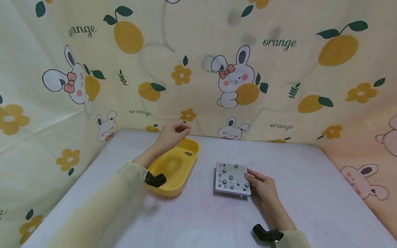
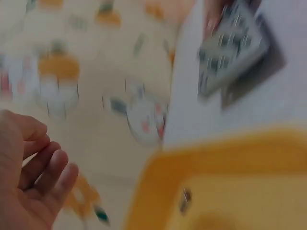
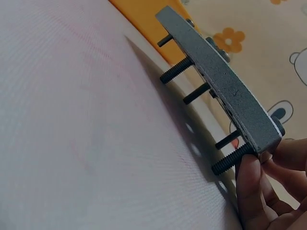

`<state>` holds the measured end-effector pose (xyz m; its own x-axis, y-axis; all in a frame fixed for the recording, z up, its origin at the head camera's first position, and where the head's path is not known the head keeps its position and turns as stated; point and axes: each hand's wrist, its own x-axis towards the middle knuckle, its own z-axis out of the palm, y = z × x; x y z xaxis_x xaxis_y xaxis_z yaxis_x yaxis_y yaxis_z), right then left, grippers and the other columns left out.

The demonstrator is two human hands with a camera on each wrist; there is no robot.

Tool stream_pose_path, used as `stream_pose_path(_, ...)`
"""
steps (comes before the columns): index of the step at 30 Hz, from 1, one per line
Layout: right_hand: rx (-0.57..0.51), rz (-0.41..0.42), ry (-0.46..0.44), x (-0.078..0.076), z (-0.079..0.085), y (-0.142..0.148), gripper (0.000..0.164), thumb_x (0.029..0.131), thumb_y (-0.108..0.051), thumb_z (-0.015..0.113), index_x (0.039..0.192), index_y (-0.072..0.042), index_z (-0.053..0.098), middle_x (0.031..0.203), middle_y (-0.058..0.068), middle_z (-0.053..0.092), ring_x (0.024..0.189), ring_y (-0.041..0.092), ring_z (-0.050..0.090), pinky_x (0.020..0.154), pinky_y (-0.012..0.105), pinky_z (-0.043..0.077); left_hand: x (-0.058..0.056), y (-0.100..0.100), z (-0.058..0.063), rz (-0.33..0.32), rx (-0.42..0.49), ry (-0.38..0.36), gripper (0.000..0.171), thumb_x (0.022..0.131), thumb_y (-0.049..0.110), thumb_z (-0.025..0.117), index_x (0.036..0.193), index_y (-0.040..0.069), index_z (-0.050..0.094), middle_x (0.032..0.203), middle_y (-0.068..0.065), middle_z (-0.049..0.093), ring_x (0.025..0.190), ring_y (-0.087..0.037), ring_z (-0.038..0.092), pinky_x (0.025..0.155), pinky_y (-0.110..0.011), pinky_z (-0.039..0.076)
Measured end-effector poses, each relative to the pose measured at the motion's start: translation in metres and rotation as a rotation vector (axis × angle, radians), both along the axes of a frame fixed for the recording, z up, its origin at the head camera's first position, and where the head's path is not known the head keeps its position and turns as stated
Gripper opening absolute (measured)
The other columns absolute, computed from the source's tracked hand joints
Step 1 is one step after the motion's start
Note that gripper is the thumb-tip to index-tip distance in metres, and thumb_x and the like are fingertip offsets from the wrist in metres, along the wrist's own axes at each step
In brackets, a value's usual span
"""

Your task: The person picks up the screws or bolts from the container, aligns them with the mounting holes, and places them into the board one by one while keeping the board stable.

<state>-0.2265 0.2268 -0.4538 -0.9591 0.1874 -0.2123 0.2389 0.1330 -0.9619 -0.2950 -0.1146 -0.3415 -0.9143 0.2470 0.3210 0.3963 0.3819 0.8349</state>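
A grey metal plate (image 1: 231, 179) with several bolts through it is tilted above the table, and my right hand (image 1: 263, 189) pinches it at its right edge. Threaded bolt shanks (image 3: 177, 70) stick out of its underside in the right wrist view. My left hand (image 1: 173, 134) hovers over the far end of a yellow tray (image 1: 183, 184), fingers loosely bent. In the left wrist view the left hand (image 2: 38, 167) is blurred, and nothing shows between its fingers. Small screws (image 1: 188, 153) lie together inside the tray near its far end.
A white cloth-covered table (image 1: 198, 220) lies under everything. Fabric walls (image 1: 192, 41) printed with rabbits and oranges stand at the back and both sides. Black wrist devices (image 1: 268, 234) are strapped to both wrists.
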Motion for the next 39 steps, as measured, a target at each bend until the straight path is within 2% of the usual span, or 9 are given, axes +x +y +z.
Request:
stream_pose_path(3,-0.005,0.001,0.01,0.0,-0.001,0.0,0.047,0.094,-0.028,0.069,0.135,-0.006,0.06,0.115,0.008,0.067,0.08,0.014,0.061,0.063,0.027,0.053,-0.025,-0.02,-0.021,-0.003,0.038,-0.13,0.022,0.097,0.01,0.063,0.115,-0.002,0.066,0.11,-0.017,0.066,0.1,-0.034,0.063,0.086,-0.044,0.053)
stream_pose_path(5,-0.006,0.0,0.017,0.0,-0.001,0.001,0.047,0.094,-0.027,0.069,0.135,-0.005,0.06,0.113,0.007,0.068,0.08,0.014,0.062,0.063,0.027,0.053,-0.035,-0.025,-0.036,-0.033,0.002,-0.213,0.026,0.096,0.007,0.064,0.119,-0.006,0.064,0.114,-0.018,0.065,0.103,-0.035,0.062,0.086,-0.042,0.054)
stream_pose_path(8,-0.002,0.006,0.02,0.0,-0.001,0.0,0.048,0.094,-0.028,0.069,0.135,-0.005,0.06,0.114,0.008,0.068,0.081,0.015,0.062,0.064,0.028,0.053,-0.041,-0.024,-0.056,-0.084,-0.086,-0.3,0.032,0.093,0.003,0.066,0.122,-0.007,0.062,0.118,-0.019,0.064,0.102,-0.03,0.064,0.084,-0.036,0.054)
stream_pose_path(12,0.007,0.007,0.008,0.001,-0.003,0.0,0.048,0.094,-0.03,0.07,0.135,-0.007,0.06,0.118,0.009,0.066,0.084,0.017,0.061,0.066,0.028,0.053,-0.042,-0.019,-0.071,-0.124,-0.177,-0.351,0.036,0.089,0.003,0.069,0.123,-0.007,0.062,0.12,-0.019,0.064,0.103,-0.025,0.063,0.088,-0.036,0.052)
stream_pose_path(17,-0.005,0.0,0.011,0.001,-0.004,-0.001,0.048,0.093,-0.028,0.071,0.134,-0.006,0.061,0.114,0.008,0.068,0.082,0.017,0.062,0.064,0.028,0.052,-0.044,-0.017,-0.086,-0.112,-0.202,-0.337,0.039,0.085,-0.002,0.071,0.122,-0.01,0.061,0.117,-0.02,0.065,0.106,-0.026,0.062,0.093,-0.037,0.049)
stream_pose_path(25,0.008,-0.008,0.016,0.0,-0.005,0.001,0.046,0.093,-0.029,0.07,0.133,-0.007,0.062,0.115,0.008,0.067,0.082,0.018,0.061,0.064,0.028,0.052,-0.049,-0.006,-0.096,-0.066,-0.269,-0.287,0.033,0.078,-0.004,0.077,0.11,-0.005,0.069,0.097,-0.012,0.07,0.084,-0.017,0.062,0.073,-0.027,0.053)
stream_pose_path(29,0.004,-0.011,0.013,0.001,-0.004,0.001,0.045,0.093,-0.028,0.07,0.133,-0.007,0.062,0.114,0.008,0.068,0.082,0.018,0.061,0.064,0.028,0.052,-0.046,0.0,-0.096,-0.094,-0.351,-0.275,0.024,0.078,0.001,0.08,0.101,0.001,0.072,0.085,-0.005,0.068,0.074,-0.014,0.06,0.068,-0.025,0.052)
stream_pose_path(35,-0.003,-0.013,0.017,0.002,-0.005,0.001,0.044,0.093,-0.027,0.07,0.132,-0.007,0.062,0.108,0.007,0.069,0.08,0.018,0.061,0.063,0.028,0.052,-0.039,0.005,-0.093,-0.165,-0.382,-0.282,0.013,0.083,0.0,0.076,0.094,0.004,0.072,0.079,-0.002,0.065,0.071,-0.015,0.057,0.068,-0.024,0.051)
stream_pose_path(39,-0.005,-0.013,0.031,0.002,-0.006,0.002,0.046,0.093,-0.026,0.071,0.133,-0.005,0.062,0.104,0.006,0.07,0.077,0.017,0.062,0.062,0.028,0.052,-0.038,0.006,-0.091,-0.222,-0.469,-0.209,0.009,0.086,-0.001,0.071,0.093,0.004,0.072,0.079,-0.001,0.064,0.074,-0.015,0.055,0.072,-0.026,0.048)
